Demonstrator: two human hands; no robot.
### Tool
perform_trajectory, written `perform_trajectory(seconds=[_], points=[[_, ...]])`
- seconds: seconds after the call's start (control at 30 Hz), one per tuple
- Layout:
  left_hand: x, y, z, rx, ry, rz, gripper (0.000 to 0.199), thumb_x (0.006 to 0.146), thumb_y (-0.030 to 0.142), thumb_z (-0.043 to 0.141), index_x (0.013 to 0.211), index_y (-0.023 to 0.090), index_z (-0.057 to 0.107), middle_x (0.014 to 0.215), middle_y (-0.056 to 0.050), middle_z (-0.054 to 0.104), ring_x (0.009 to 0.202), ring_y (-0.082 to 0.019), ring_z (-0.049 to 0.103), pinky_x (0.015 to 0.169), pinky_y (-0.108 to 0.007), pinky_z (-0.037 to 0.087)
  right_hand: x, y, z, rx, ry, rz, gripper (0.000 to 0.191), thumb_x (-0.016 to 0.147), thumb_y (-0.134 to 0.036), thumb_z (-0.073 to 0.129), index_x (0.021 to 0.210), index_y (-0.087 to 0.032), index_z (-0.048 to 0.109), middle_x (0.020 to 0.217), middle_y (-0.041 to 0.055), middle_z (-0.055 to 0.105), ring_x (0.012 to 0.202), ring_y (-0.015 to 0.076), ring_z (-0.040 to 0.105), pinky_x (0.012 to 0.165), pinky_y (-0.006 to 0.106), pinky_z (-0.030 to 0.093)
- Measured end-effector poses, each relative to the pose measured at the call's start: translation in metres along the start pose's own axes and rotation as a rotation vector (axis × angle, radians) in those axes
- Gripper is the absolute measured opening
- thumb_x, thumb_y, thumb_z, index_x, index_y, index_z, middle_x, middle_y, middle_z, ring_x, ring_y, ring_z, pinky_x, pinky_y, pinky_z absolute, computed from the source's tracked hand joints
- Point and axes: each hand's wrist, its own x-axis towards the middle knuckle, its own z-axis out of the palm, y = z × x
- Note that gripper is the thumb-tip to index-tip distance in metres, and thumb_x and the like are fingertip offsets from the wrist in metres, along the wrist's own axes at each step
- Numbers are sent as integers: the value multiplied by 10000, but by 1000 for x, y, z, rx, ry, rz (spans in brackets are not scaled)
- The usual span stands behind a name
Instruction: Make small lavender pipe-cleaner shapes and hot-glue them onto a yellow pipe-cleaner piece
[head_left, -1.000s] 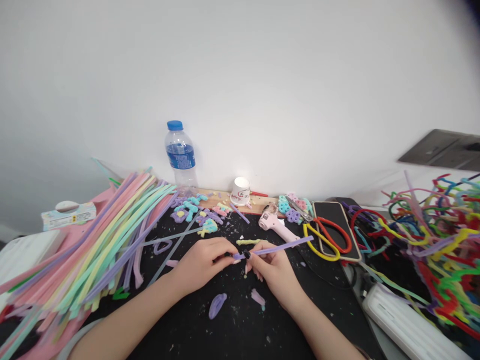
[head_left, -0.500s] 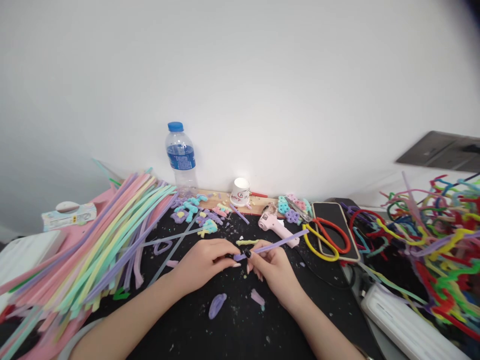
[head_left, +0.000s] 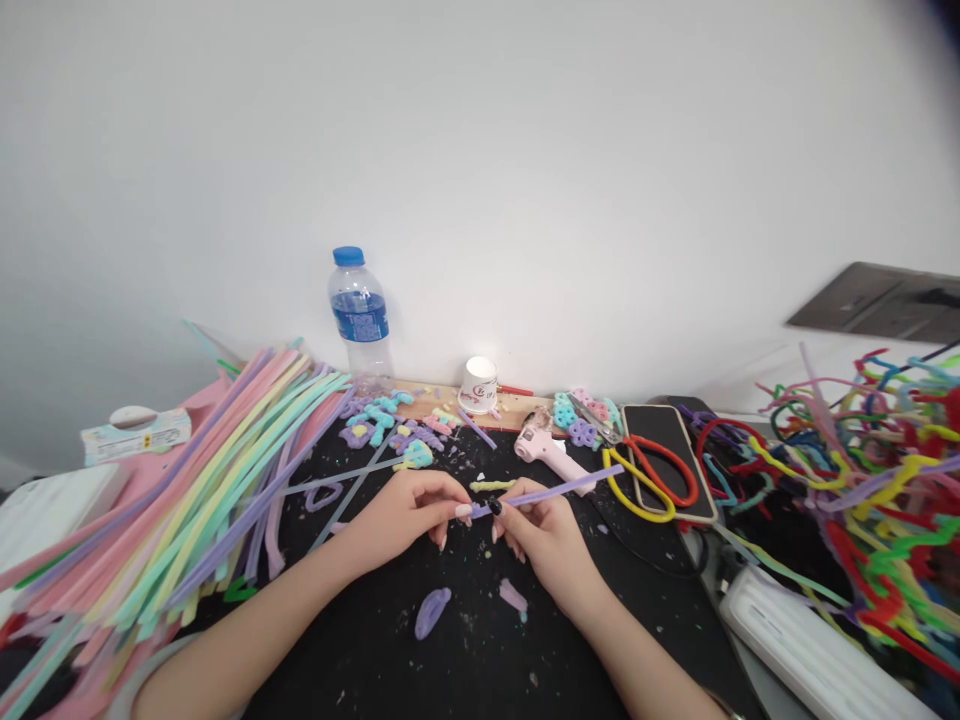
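Above black counter point(head_left: 480, 690), two hands near each other. Left hand point(head_left: 405, 515): grip closed, thumb and forefinger pinching left end of purple pipe cleaner point(head_left: 566, 488). Right hand point(head_left: 546, 530): grip closed too, thumb pressing same pipe cleaner against forefinger just beside; long end slanting out past right hand. Purple loop point(head_left: 433, 613) on counter, nearer person. Yellow twist point(head_left: 493, 486) just beyond fingertips. Small pink scrap point(head_left: 512, 595) near right hand.

Soft, diffuse light; stretched edges
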Motion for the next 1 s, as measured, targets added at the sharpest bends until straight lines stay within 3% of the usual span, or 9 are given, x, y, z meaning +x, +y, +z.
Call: perform_trajectory(seconds=[0.53, 0.67, 0.8, 0.9, 1.0], points=[[2, -1, -4, -98, -68, -77, 131, 728, 269, 613, 772, 158, 668, 663, -3, 663, 498, -88, 537, 522, -196, 428, -1, 3, -1, -15, -64, -26, 191, 746, -356, 630, 691, -187, 562, 541, -33, 538, 409, 84, 417, 403, 206, 314], [2, 0, -4, -99, -37, -63, 139, 733, 281, 618, 746, 153, 669, 671, -6, 662, 493, -85, 523, 520, -199, 421, 0, 4, -3, -63, -47, -60, 163, 775, -349, 599, 789, -189, 575, 588, -26, 549, 430, 92, 421, 409, 215, 322], [3, 1, -4, -127, 45, -64, 149, 745, 294, 618, 752, 153, 668, 685, -6, 657, 495, -81, 510, 517, -195, 416, 0, 2, -14, -292, 69, -209, 139, 837, -314, 524, 893, -198, 575, 658, 1, 576, 525, 132, 482, 490, 245, 365], [3, 0, -6, -184, 126, -86, 166, 749, 312, 629, 756, 151, 665, 688, -7, 649, 500, -77, 499, 520, -192, 419, 2, -3, -28, -589, 250, -336, 182, 888, -261, 412, 866, -199, 582, 687, 26, 584, 613, 167, 523, 595, 281, 393], [4, -2, -8, -270, 201, -93, 196, 745, 340, 644, 761, 146, 663, 694, -10, 638, 508, -71, 485, 520, -187, 419, 6, -6, -45, -868, 459, -388, 204, 858, -200, 417, 1008, -176, 552, 881, 88, 613, 801, 224, 554, 726, 333, 415]])
